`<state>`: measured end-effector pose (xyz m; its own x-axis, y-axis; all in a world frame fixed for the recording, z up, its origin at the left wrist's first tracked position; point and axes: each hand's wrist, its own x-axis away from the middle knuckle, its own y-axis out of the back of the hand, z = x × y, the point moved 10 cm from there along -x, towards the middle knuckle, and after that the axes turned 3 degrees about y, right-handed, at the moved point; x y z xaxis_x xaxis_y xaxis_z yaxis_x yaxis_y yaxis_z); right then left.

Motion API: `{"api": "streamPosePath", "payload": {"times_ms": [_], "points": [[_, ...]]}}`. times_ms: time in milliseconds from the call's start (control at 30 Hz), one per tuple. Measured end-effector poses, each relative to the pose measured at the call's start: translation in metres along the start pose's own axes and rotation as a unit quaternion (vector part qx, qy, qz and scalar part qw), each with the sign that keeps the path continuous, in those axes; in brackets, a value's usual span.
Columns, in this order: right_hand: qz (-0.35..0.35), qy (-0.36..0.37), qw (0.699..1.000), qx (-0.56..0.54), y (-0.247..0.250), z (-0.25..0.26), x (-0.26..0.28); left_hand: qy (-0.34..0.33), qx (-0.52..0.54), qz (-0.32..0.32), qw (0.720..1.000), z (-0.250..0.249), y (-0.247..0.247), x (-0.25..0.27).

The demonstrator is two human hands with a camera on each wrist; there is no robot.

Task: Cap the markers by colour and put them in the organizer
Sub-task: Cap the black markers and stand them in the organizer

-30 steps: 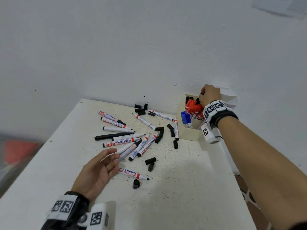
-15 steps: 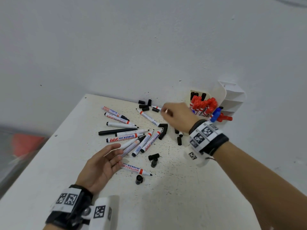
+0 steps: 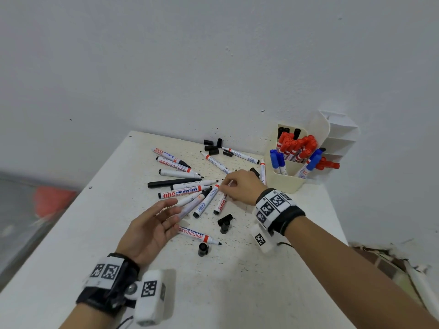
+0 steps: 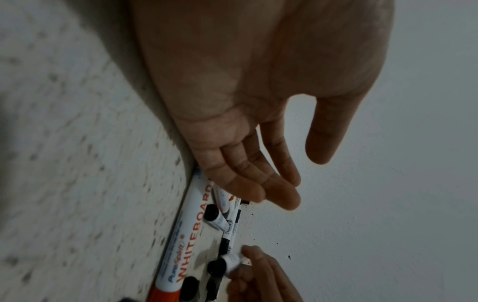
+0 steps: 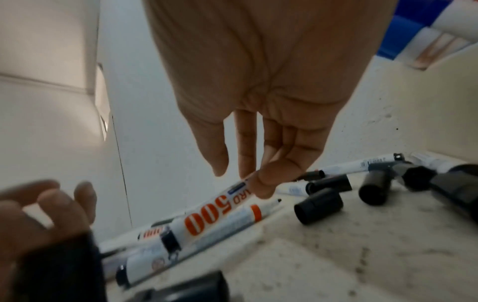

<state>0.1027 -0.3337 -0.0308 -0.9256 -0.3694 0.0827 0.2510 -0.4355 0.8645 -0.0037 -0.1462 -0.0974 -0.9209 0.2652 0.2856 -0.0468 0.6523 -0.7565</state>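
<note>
On the white table, near its far right corner, the person's right hand reaches palm-down into a loose scatter of uncapped markers, forearm stretched in from the right edge. Its thumb and fingertips close in a pinch on a white marker printed "500", which lies flat among the others; whether it has lifted off the surface cannot be told. The left hand hovers low at the near side of the pile, palm turned inward and upward, fingers straight and together, thumb apart, holding nothing. Just beside its fingertips lies a marker labelled "WHITEBOARD". Loose black caps are strewn between and beyond the pens. A cream organizer stands against the wall behind the right wrist, with capped red and blue markers upright in it.
</note>
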Motion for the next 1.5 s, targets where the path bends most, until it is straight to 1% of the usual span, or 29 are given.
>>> {"api": "streamPosePath", "payload": {"times_ms": [67,133,167,200,267,333,400,467,567,700,767,833,900,967,1000,1033,1067,1100,1133,1200,1233,1300,1367,1433,1500], "points": [[-0.064,0.0,0.997,-0.045,0.021,0.0,0.009,-0.006,-0.039,0.0,0.999,-0.004,-0.003,0.0],[-0.144,-0.008,0.985,-0.097,0.046,-0.006,0.025,-0.03,-0.156,0.001,0.987,-0.015,-0.014,-0.001],[-0.185,-0.015,0.974,-0.128,0.058,-0.011,0.035,-0.042,-0.234,0.01,0.971,-0.02,-0.025,-0.002],[-0.219,-0.022,0.963,-0.153,0.068,-0.016,0.046,-0.049,-0.311,0.025,0.949,-0.024,-0.04,-0.003],[-0.255,-0.038,0.949,-0.18,0.078,-0.026,0.067,-0.057,-0.45,0.063,0.889,-0.028,-0.073,-0.009],[-0.255,-0.055,0.945,-0.199,0.077,-0.034,0.085,-0.071,-0.567,0.083,0.817,-0.028,-0.104,-0.023],[-0.249,-0.065,0.939,-0.229,0.07,-0.039,0.102,-0.079,-0.656,0.098,0.744,-0.026,-0.129,-0.044],[-0.248,-0.077,0.924,-0.282,0.062,-0.041,0.119,-0.07,-0.727,0.11,0.674,-0.019,-0.147,-0.068],[-0.245,-0.119,0.884,-0.38,0.046,-0.043,0.142,-0.052,-0.811,0.107,0.572,-0.007,-0.165,-0.104],[-0.256,-0.156,0.844,-0.445,0.023,-0.042,0.167,-0.029,-0.878,0.093,0.468,0.013,-0.177,-0.14],[-0.256,-0.16,0.828,-0.472,0.013,-0.038,0.174,-0.018,-0.901,0.089,0.424,0.026,-0.175,-0.151],[-0.254,-0.159,0.819,-0.489,0.006,-0.032,0.176,-0.011,-0.916,0.085,0.392,0.038,-0.173,-0.158],[-0.255,-0.154,0.818,-0.492,0.003,-0.028,0.176,-0.012,-0.926,0.086,0.368,0.047,-0.171,-0.162],[-0.256,-0.147,0.82,-0.49,0.002,-0.024,0.175,-0.01,-0.93,0.092,0.356,0.054,-0.168,-0.166],[-0.255,-0.144,0.821,-0.49,0.002,-0.022,0.175,-0.011,-0.93,0.096,0.354,0.055,-0.167,-0.167],[-0.255,-0.142,0.822,-0.49,0.002,-0.02,0.175,-0.012,-0.928,0.1,0.358,0.055,-0.165,-0.167],[-0.254,-0.14,0.824,-0.487,0.002,-0.019,0.175,-0.013,-0.923,0.104,0.37,0.053,-0.164,-0.167],[-0.253,-0.137,0.827,-0.482,0.003,-0.017,0.175,-0.016,-0.911,0.104,0.398,0.047,-0.165,-0.166],[-0.253,-0.135,0.831,-0.478,0.004,-0.015,0.176,-0.021,-0.892,0.105,0.44,0.038,-0.167,-0.161],[-0.255,-0.13,0.834,-0.472,0.006,-0.011,0.177,-0.035,-0.835,0.105,0.539,0.016,-0.175,-0.144],[-0.255,-0.126,0.835,-0.471,0.008,-0.009,0.178,-0.045,-0.803,0.11,0.584,0.005,-0.179,-0.133],[-0.253,-0.114,0.839,-0.468,0.01,-0.003,0.178,-0.075,-0.737,0.117,0.662,-0.017,-0.187,-0.11],[-0.247,-0.095,0.847,-0.461,0.012,0.006,0.178,-0.094,-0.658,0.109,0.739,-0.034,-0.187,-0.086],[-0.244,-0.077,0.86,-0.442,0.013,0.015,0.177,-0.105,-0.572,0.093,0.808,-0.044,-0.183,-0.064],[-0.246,-0.058,0.871,-0.422,0.014,0.024,0.175,-0.123,-0.493,0.08,0.857,-0.05,-0.179,-0.044]]}}
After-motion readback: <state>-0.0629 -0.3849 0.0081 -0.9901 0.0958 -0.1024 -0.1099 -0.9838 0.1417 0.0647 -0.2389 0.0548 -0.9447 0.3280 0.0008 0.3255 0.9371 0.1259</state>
